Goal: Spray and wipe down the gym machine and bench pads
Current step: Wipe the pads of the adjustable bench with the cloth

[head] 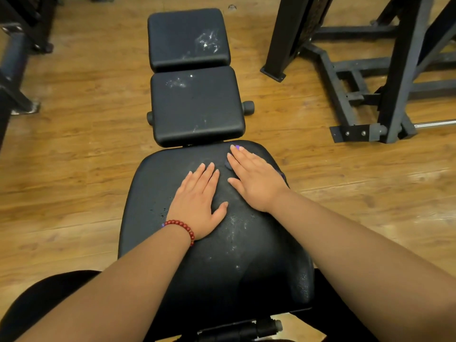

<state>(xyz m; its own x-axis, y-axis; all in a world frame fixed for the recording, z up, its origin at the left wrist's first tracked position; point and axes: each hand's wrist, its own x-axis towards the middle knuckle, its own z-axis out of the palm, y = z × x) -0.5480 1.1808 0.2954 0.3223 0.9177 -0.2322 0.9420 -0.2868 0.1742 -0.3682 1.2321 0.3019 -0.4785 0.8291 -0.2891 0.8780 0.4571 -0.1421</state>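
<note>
Both hands are flat on the near bench pad [222,272], fingers straight, nothing clenched.

Right hand [255,180] presses a purple cloth [229,166] into the vinyl. Only slivers of it show past my fingertips and by the wrist, so I can't tell how it's folded. Flat palm = even pressure and max contact for wiping, not pinching.

Left hand [197,201], the one with the red bead bracelet [182,227], rests bare on the pad just beside the right. My guess is it's bracing me while I lean in; no cloth shows under it.

Spray droplets [237,229] sit on the near pad between and below my hands, so this pad is wet and mid-wipe. The middle pad [197,109] has a white foam patch [176,82] at its far left corner, and the far pad [182,28] has a bigger one [208,41]. Both look sprayed but unwiped, so they're probably next, near to far.

Spray bottle isn't in view. The black machine frame [345,82] stands to the right on the wood floor [86,144], well apart from the bench.
</note>
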